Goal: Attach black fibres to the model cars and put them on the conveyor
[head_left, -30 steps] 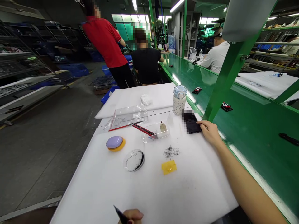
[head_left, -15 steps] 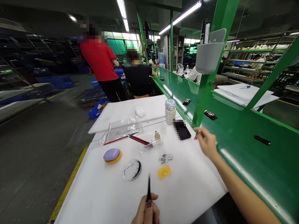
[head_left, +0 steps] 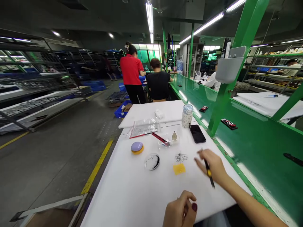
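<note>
My right hand (head_left: 214,165) is over the right side of the white table top. It holds slim black tweezers (head_left: 208,173) with a yellow band, slanting down across the palm; its thumb and forefinger reach forward, slightly blurred. My left hand (head_left: 181,209) is at the front edge with fingers curled to the thumb; what it holds, if anything, is hidden. Ahead lie a yellow sheet (head_left: 179,169), a patch of fine black bits (head_left: 181,157) and a round clear dish (head_left: 151,162) with black matter along its rim.
A purple-and-orange oval item (head_left: 137,147), red-and-black knife (head_left: 159,137), small bottle (head_left: 174,136), plastic bag (head_left: 144,126), phone (head_left: 197,133) and lidded cup (head_left: 187,116) stand farther back. At right runs a green conveyor (head_left: 255,145) with a green post (head_left: 221,104). Two people are beyond.
The view has swung left. The pointed black tool that stood up in my left hand is gone from it; black tweezers now show in my right hand, which has come nearer the yellow sheet.
</note>
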Demonstrator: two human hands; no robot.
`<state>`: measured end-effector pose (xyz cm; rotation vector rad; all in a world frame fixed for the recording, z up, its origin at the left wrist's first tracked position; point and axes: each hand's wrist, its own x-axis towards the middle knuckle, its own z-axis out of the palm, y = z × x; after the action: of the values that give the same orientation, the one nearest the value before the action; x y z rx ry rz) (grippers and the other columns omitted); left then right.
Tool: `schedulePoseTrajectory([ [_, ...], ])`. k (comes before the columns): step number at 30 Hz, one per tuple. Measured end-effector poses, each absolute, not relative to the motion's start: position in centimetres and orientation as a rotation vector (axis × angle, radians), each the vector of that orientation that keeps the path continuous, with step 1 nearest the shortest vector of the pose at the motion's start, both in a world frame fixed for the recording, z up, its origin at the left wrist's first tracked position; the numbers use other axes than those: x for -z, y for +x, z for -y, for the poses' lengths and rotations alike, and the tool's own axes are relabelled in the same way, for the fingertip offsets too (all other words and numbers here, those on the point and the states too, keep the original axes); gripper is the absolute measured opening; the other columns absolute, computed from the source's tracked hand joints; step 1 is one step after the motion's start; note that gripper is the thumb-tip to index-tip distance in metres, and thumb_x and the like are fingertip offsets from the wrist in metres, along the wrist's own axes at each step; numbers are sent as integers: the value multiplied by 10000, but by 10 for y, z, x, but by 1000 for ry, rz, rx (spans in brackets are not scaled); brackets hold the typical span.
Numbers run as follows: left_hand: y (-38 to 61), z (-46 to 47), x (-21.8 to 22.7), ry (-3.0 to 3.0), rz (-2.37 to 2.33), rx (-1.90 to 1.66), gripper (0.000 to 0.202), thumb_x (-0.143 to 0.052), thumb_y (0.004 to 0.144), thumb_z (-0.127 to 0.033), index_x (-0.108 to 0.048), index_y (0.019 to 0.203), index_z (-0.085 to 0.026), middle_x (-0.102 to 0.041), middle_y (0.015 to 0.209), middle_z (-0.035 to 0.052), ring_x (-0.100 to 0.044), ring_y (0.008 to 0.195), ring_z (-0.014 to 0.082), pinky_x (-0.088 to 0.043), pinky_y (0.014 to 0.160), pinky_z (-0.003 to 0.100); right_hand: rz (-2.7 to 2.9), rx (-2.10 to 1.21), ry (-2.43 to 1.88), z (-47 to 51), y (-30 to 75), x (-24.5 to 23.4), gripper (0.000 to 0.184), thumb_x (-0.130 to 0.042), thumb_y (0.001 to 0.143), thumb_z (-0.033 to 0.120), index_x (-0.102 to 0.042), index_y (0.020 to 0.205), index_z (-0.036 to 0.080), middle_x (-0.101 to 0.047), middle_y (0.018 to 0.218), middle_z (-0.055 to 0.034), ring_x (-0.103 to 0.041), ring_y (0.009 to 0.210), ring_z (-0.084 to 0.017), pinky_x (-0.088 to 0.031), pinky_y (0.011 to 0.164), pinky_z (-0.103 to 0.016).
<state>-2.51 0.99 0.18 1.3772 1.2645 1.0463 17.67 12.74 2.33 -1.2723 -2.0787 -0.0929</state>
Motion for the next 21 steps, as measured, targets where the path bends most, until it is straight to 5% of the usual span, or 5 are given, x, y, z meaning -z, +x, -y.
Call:
schedulePoseTrajectory([
  [6,-62,-8,0,1339,-1383,-1129,599,-445,916,-769,-677,918,-217,-529,594,-19,-509,564,149,-407,554,247,1658,101,-1905,-212,201,6,492,-795,718,480,-368,824,261,-616,815,-122,-600,854,-365,-427,701,-412],
  [17,-92,-14,12,1179,-1672,-1262,479,-572,885,-694,-675,1004,-242,-574,668,-31,-578,623,167,-503,628,260,1683,-42,-1894,-229,219,26,410,-696,765,497,-373,869,267,-620,852,-78,-598,902,-330,-419,763,-398],
  [21,-90,-14,15,1152,-1726,-1286,535,-555,870,-738,-677,1013,-237,-561,644,-35,-577,601,172,-519,626,272,1746,-113,-1737,-232,234,26,377,-682,797,473,-381,901,271,-678,1094,-118,-620,1019,-310,-469,812,-397],
])
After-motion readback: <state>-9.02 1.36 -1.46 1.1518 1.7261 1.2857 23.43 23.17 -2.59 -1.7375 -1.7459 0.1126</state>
